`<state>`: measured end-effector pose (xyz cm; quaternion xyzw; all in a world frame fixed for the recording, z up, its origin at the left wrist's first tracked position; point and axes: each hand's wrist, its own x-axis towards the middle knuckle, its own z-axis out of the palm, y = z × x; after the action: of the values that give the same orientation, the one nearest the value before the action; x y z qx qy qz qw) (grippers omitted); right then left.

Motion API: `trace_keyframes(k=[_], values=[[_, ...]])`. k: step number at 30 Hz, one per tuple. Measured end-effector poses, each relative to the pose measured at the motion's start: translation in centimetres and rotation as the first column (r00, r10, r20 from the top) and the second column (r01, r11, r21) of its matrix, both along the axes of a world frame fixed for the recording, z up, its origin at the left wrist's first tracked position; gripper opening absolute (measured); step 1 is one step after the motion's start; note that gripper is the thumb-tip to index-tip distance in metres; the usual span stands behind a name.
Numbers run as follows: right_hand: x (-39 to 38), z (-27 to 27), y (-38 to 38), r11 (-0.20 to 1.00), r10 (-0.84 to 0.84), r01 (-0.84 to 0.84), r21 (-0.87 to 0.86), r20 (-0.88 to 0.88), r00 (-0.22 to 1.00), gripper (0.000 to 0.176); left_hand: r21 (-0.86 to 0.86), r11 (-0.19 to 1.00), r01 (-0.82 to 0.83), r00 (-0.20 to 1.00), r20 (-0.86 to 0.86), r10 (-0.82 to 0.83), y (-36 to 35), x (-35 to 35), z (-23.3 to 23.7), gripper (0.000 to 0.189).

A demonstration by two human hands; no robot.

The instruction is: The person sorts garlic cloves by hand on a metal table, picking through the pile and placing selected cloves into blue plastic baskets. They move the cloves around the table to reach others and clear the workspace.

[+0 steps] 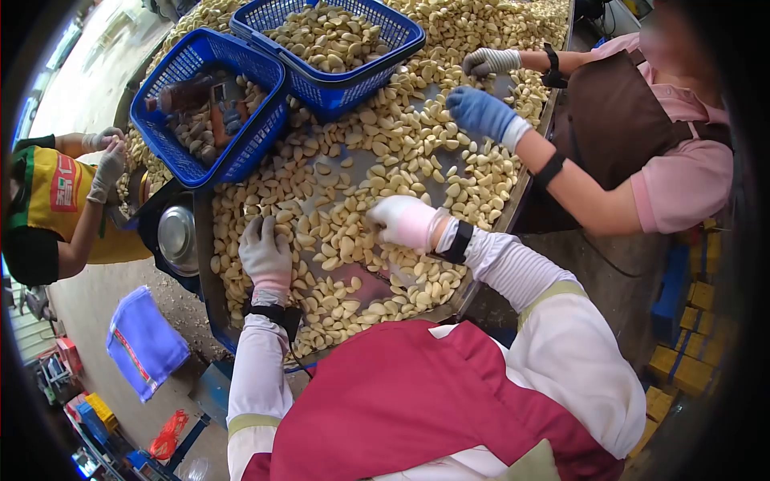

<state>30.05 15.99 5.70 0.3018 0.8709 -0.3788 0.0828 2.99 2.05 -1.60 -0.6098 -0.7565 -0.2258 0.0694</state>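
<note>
A wide layer of pale cream pieces that look like peeled garlic cloves (pixel 345 228) covers the metal table (pixel 327 191) before me. My left hand (pixel 266 258), in a whitish glove, lies palm down on the cloves near the left edge, fingers apart. Farther right, my right hand (pixel 403 222), gloved in white and pink, has its fingers curled down among the cloves. Its fingertips are partly hidden, so whatever they pinch cannot be made out. Bare metal shows between the cloves around both hands.
Two blue baskets (pixel 277 152) stand at the back left; one holds cloves, the other darker pieces and bottle-like items. A co-worker's blue glove (pixel 481 114) and grey glove (pixel 491 62) work at right. Another person's gloved hand (pixel 107 172) is at left, near a round metal lid (pixel 177 239).
</note>
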Motion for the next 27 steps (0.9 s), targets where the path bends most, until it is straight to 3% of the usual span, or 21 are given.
trace_keyframes(k=[1, 3, 5, 6, 7, 8, 9, 10, 11, 13, 15, 16, 17, 18, 19, 20, 21, 23, 24, 26, 27], values=[[0.4, -0.6, 0.6, 0.988, -0.078, 0.056, -0.142, -0.148, 0.986, 0.029, -0.003, 1.000, 0.002, 1.000, -0.006, -0.002, -0.2, 0.0, 0.0, 0.037], [0.2, 0.3, 1.6, 0.977, -0.130, 0.109, -0.181, -0.111, 0.985, 0.025, -0.001, 1.000, -0.015, 1.000, 0.024, 0.015, 0.4, 1.3, 1.2, 0.038], [-1.3, 2.3, 3.4, 0.949, -0.159, 0.085, -0.302, -0.227, 0.961, 0.026, 0.060, 0.995, 0.084, 0.995, 0.049, -0.087, 0.5, 3.7, 2.2, 0.042], [-3.4, 4.6, 4.3, 0.820, -0.331, 0.173, -0.546, -0.206, 0.921, 0.028, -0.239, 0.946, 0.221, 0.948, 0.279, -0.152, 1.6, 4.9, 5.0, 0.042], [-5.4, 6.9, 5.2, 0.680, -0.472, 0.167, -0.714, -0.252, 0.845, 0.036, -0.023, 0.946, 0.322, 0.941, 0.121, -0.317, 1.1, 7.2, 4.0, 0.040], [-7.1, 11.7, 4.6, 0.602, -0.638, 0.253, -0.757, -0.266, 0.723, 0.040, -0.050, 0.858, 0.511, 0.860, 0.044, -0.509, 1.5, 9.0, 4.6, 0.042], [-9.2, 10.9, 5.7, 0.583, -0.682, 0.104, -0.806, -0.416, 0.601, 0.047, -0.167, 0.710, 0.684, 0.727, 0.078, -0.682, 2.0, 10.6, 3.7, 0.046], [-10.1, 12.2, 6.2, 0.586, -0.684, 0.074, -0.807, -0.443, 0.579, 0.042, -0.223, 0.625, 0.748, 0.653, 0.081, -0.753, 2.0, 11.9, 3.6, 0.054], [-10.6, 12.2, 6.8, 0.644, -0.655, 0.095, -0.759, -0.484, 0.580, 0.036, -0.224, 0.620, 0.752, 0.648, 0.080, -0.757, 2.0, 11.6, 3.8, 0.054], [-9.6, 11.4, 7.2, 0.652, -0.649, 0.035, -0.757, -0.534, 0.541, 0.029, -0.279, 0.717, 0.639, 0.750, 0.022, -0.661, 1.8, 10.0, 4.2, 0.059], [-6.6, 7.5, 8.4, 0.440, -0.704, -0.221, -0.870, -0.487, 0.517, 0.029, -0.407, 0.783, 0.471, 0.867, 0.050, -0.496, 0.7, 6.1, 4.9, 0.069], [-4.8, 6.7, 7.9, 0.344, -0.756, -0.191, -0.919, -0.392, 0.525, 0.027, -0.531, 0.776, 0.342, 0.922, 0.028, -0.387, 0.1, 4.6, 6.4, 0.074], [-3.1, 4.5, 7.9, 0.195, -0.730, -0.323, -0.926, -0.357, 0.583, 0.027, -0.511, 0.816, 0.271, 0.949, 0.001, -0.314, -0.8, 2.7, 5.5, 0.078], [-1.9, 4.5, 6.8, 0.182, -0.714, -0.099, -0.978, -0.201, 0.671, 0.028, -0.524, 0.826, 0.210, 0.961, -0.044, -0.272, -1.6, 1.1, 5.4, 0.080], [-1.3, 2.9, 6.0, 0.374, -0.592, 0.080, -0.924, -0.171, 0.788, 0.029, -0.454, 0.875, 0.168, 0.971, -0.078, -0.227, -2.4, -0.3, 4.4, 0.082], [-1.9, 2.2, 4.8, 0.689, -0.415, 0.286, -0.666, -0.039, 0.909, 0.030, -0.429, 0.890, 0.157, 0.978, -0.055, -0.200, -2.8, -1.2, 3.3, 0.084], [-2.1, 0.5, 3.7, 0.949, -0.224, 0.176, -0.260, -0.165, 0.961, 0.029, -0.399, 0.905, 0.147, 0.984, -0.036, -0.175, -2.8, -1.6, 2.9, 0.086], [-3.1, -1.4, 2.2, 0.981, -0.025, 0.033, 0.189, -0.046, 0.999, 0.027, -0.391, 0.913, 0.120, 0.986, -0.062, -0.156, -2.9, -0.8, 2.4, 0.085], [-3.8, -1.7, 1.5, 0.981, -0.030, 0.038, 0.189, -0.047, 0.998, 0.027, -0.376, 0.922, 0.090, 0.988, -0.085, -0.131, -2.7, -0.4, 2.3, 0.085], [-4.8, -1.9, 0.1, 0.922, 0.055, -0.130, 0.364, 0.210, 0.976, 0.027, -0.380, 0.921, 0.087, 0.989, -0.080, -0.126, -2.8, -0.3, 2.2, 0.084], [-4.6, -1.7, -0.1, 0.921, 0.055, -0.131, 0.366, 0.210, 0.976, 0.027, -0.382, 0.921, 0.076, 0.991, -0.076, -0.113, -2.7, -0.3, 2.3, 0.084]])
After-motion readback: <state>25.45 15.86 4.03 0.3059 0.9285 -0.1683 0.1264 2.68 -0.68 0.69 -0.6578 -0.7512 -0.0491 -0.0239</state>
